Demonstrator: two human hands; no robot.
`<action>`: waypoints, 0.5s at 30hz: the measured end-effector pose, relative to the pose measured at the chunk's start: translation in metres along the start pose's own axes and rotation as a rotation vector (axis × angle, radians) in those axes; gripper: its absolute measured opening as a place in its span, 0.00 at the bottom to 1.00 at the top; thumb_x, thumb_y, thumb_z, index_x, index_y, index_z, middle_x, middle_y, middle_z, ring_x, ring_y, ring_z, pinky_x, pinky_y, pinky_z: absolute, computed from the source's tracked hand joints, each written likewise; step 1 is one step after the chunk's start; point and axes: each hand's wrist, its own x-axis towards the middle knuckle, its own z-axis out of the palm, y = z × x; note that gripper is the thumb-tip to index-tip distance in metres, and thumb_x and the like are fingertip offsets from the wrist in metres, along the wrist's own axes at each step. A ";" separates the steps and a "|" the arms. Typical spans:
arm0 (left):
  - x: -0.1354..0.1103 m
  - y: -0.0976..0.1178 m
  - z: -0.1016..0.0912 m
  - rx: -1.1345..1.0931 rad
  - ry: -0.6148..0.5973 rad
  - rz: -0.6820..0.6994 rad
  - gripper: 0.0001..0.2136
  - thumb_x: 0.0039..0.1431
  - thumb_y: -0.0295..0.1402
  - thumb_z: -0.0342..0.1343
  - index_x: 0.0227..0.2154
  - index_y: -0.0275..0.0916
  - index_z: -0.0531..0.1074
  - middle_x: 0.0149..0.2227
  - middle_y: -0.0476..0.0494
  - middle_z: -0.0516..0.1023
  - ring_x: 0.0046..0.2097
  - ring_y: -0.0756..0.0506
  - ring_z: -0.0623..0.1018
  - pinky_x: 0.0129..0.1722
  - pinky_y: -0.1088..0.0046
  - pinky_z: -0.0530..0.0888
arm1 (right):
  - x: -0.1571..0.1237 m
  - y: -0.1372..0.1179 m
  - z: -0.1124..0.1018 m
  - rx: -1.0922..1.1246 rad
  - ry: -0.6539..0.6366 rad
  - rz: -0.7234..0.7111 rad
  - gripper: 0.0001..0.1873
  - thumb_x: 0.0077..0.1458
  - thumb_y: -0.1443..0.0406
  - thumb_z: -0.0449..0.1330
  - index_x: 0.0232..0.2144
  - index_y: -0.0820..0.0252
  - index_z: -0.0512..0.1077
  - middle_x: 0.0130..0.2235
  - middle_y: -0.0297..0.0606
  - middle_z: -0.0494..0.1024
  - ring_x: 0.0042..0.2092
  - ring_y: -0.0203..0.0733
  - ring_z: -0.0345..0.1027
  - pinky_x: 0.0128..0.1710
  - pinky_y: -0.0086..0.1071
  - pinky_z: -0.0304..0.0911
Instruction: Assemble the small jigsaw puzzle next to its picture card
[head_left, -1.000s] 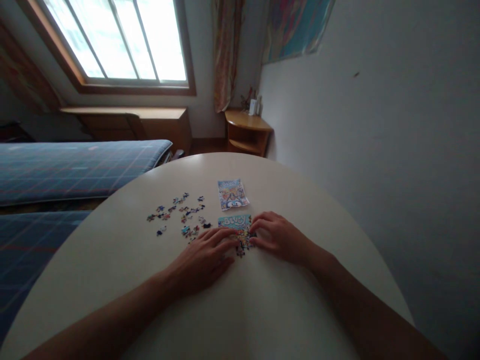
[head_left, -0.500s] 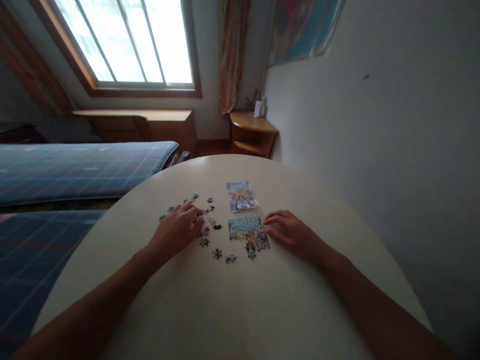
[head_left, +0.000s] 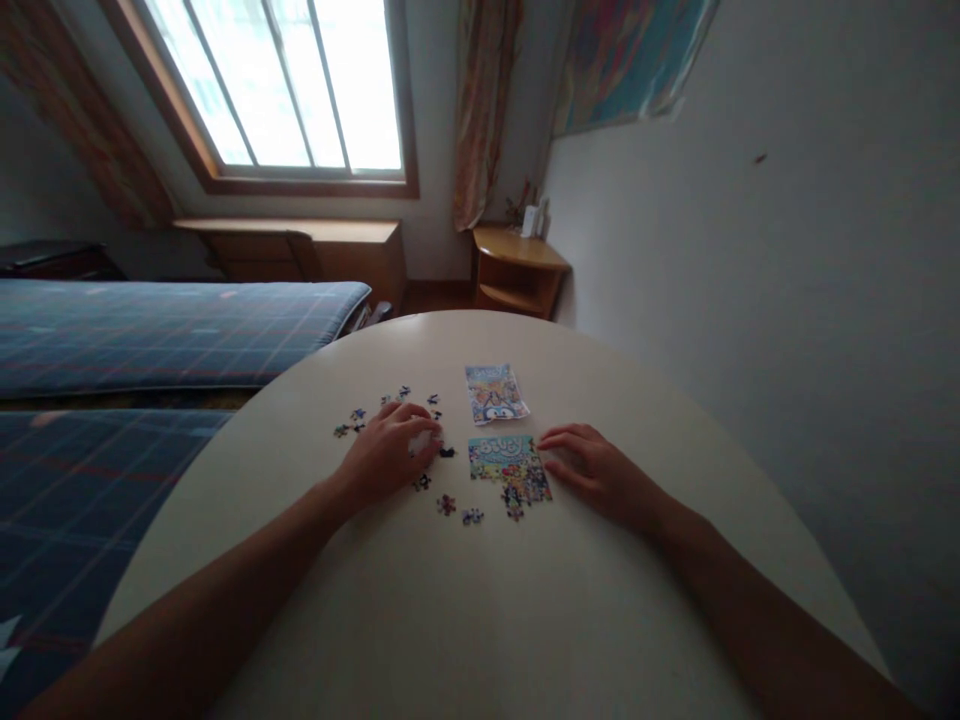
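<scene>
My left hand (head_left: 390, 450) is low over loose jigsaw pieces at the left. Its thumb and index finger come together at a jigsaw piece, mostly hidden by the fingertips. Close by lie a dark piece (head_left: 447, 452), a reddish piece (head_left: 446, 505) and a light patterned piece (head_left: 472, 517). A partly joined jigsaw puzzle (head_left: 506, 460), teal along its top, lies flat with an uneven lower edge. My right hand (head_left: 589, 465) rests beside it, fingers loosely bent and apart, fingertips at the puzzle's right edge. Beyond the puzzle is a printed picture sheet (head_left: 496, 394) with curled corners.
All this lies on a round white table (head_left: 480, 620). More loose pieces (head_left: 358, 414) are scattered past my left hand. A bed with a blue plaid mattress (head_left: 187, 330) stands to the left, a white wall (head_left: 787, 300) to the right, and a wooden corner shelf (head_left: 517, 250) behind.
My left hand has moved slightly right across the pieces, and its thumb and index finger have drawn together. The right hand stays by the puzzle. The whole view has shifted a little.
</scene>
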 end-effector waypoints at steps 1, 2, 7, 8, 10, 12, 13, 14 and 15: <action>-0.001 0.001 0.001 0.001 -0.004 0.013 0.10 0.61 0.37 0.56 0.42 0.43 0.79 0.48 0.43 0.78 0.51 0.39 0.72 0.54 0.57 0.71 | 0.000 0.000 0.000 -0.002 -0.001 0.000 0.11 0.63 0.59 0.56 0.46 0.54 0.72 0.50 0.43 0.76 0.53 0.48 0.67 0.55 0.47 0.62; -0.001 0.001 0.001 0.008 -0.002 0.017 0.09 0.62 0.37 0.56 0.41 0.44 0.79 0.48 0.43 0.78 0.51 0.39 0.72 0.54 0.56 0.71 | 0.001 0.000 0.000 -0.004 -0.004 -0.001 0.11 0.63 0.59 0.56 0.46 0.54 0.73 0.50 0.43 0.76 0.53 0.48 0.67 0.55 0.47 0.62; -0.006 -0.003 -0.001 0.061 0.038 -0.021 0.10 0.64 0.36 0.54 0.40 0.42 0.79 0.47 0.42 0.79 0.50 0.39 0.73 0.53 0.55 0.72 | 0.002 -0.001 0.000 -0.032 -0.024 -0.006 0.12 0.63 0.59 0.57 0.47 0.54 0.73 0.51 0.44 0.75 0.54 0.49 0.66 0.56 0.48 0.62; -0.007 -0.005 -0.001 0.068 0.047 -0.034 0.11 0.64 0.36 0.54 0.42 0.41 0.78 0.48 0.42 0.79 0.50 0.39 0.74 0.54 0.55 0.72 | 0.002 -0.001 0.001 -0.036 -0.029 -0.010 0.13 0.63 0.59 0.57 0.47 0.54 0.73 0.51 0.44 0.75 0.54 0.49 0.66 0.56 0.48 0.62; -0.008 -0.010 -0.002 0.084 0.054 -0.066 0.12 0.64 0.36 0.53 0.47 0.41 0.76 0.50 0.41 0.78 0.52 0.38 0.74 0.55 0.55 0.71 | 0.002 -0.001 0.001 -0.046 -0.041 -0.015 0.13 0.63 0.59 0.57 0.48 0.54 0.72 0.51 0.45 0.75 0.54 0.49 0.66 0.56 0.48 0.62; -0.009 -0.014 -0.002 0.105 0.046 -0.103 0.13 0.64 0.36 0.53 0.48 0.41 0.76 0.52 0.42 0.77 0.53 0.38 0.73 0.55 0.55 0.72 | 0.002 -0.002 0.001 -0.057 -0.047 -0.019 0.14 0.63 0.59 0.57 0.48 0.54 0.72 0.51 0.45 0.75 0.54 0.49 0.66 0.56 0.49 0.62; -0.009 -0.016 -0.002 0.117 0.045 -0.122 0.12 0.64 0.35 0.53 0.47 0.41 0.76 0.51 0.42 0.78 0.53 0.38 0.74 0.55 0.55 0.72 | 0.003 -0.002 0.001 -0.061 -0.047 -0.019 0.14 0.63 0.59 0.57 0.48 0.54 0.72 0.51 0.45 0.75 0.54 0.50 0.66 0.55 0.49 0.62; -0.009 -0.018 -0.002 0.131 0.049 -0.140 0.11 0.64 0.35 0.53 0.45 0.41 0.77 0.51 0.42 0.78 0.53 0.38 0.74 0.55 0.55 0.72 | 0.003 -0.002 0.001 -0.064 -0.045 -0.018 0.13 0.63 0.59 0.57 0.48 0.54 0.72 0.51 0.45 0.75 0.54 0.50 0.66 0.55 0.49 0.62; -0.009 -0.019 -0.002 0.145 0.057 -0.156 0.11 0.64 0.35 0.52 0.44 0.41 0.77 0.50 0.42 0.78 0.53 0.37 0.74 0.55 0.55 0.72 | 0.003 -0.002 0.001 -0.066 -0.041 -0.017 0.13 0.63 0.59 0.57 0.48 0.54 0.72 0.51 0.44 0.75 0.54 0.50 0.66 0.55 0.49 0.62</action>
